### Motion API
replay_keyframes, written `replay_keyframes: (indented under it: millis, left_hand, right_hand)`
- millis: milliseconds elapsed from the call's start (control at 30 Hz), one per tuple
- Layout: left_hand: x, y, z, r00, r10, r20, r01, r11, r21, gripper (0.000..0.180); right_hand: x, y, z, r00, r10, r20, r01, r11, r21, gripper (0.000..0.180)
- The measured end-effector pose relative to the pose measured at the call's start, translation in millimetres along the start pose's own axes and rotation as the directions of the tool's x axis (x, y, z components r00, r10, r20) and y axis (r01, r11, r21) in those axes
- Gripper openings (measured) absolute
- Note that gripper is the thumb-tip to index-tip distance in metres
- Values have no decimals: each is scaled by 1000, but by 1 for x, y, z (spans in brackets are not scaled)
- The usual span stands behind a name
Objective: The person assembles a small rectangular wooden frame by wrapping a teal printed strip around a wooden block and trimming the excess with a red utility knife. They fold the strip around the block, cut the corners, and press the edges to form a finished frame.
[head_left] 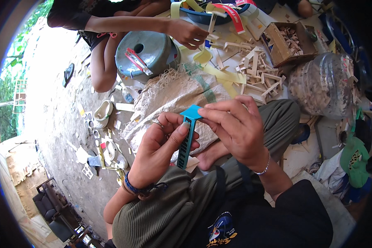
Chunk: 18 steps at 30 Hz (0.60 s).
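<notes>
Both hands hold a blue paper strip above the lap: left hand [161, 144] clamps its length [186, 144], right hand [233, 126] pinches the folded top. Firm, square pressing would likely crease it cleanly.

The lower end of the blue plastic strip [187, 138] disappears behind the left hand [161, 151], and the right hand [235, 128] covers part of its top flap. Its printed side is too small to make out. The contents of the clear plastic jar [322, 84] blur into pale scraps. The co-worker [111, 25] is cut off by the top edge; the fisheye rim blacks out the right side.
</notes>
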State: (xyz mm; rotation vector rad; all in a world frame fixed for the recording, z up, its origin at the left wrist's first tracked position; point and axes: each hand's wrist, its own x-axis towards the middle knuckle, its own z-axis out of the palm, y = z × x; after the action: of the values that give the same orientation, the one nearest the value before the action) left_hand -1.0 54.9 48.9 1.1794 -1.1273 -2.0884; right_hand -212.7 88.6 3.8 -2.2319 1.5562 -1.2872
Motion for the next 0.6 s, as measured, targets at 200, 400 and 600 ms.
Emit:
replay_keyframes:
  millis: [200,400,600]
  left_hand:
    - [1,3,-4,992,-35,118,24,995,95,22]
    - [-1,6,-2,990,-27,142,14,995,98,25]
    - [-1,6,-5,992,6,123,-31,978,207,24]
  right_hand:
    - [-6,5,-6,991,-125,-46,121,990,-73,27]
    - [-10,6,-4,986,-68,-151,56,995,-86,25]
    - [-10,7,-3,986,-29,-162,18,998,-68,26]
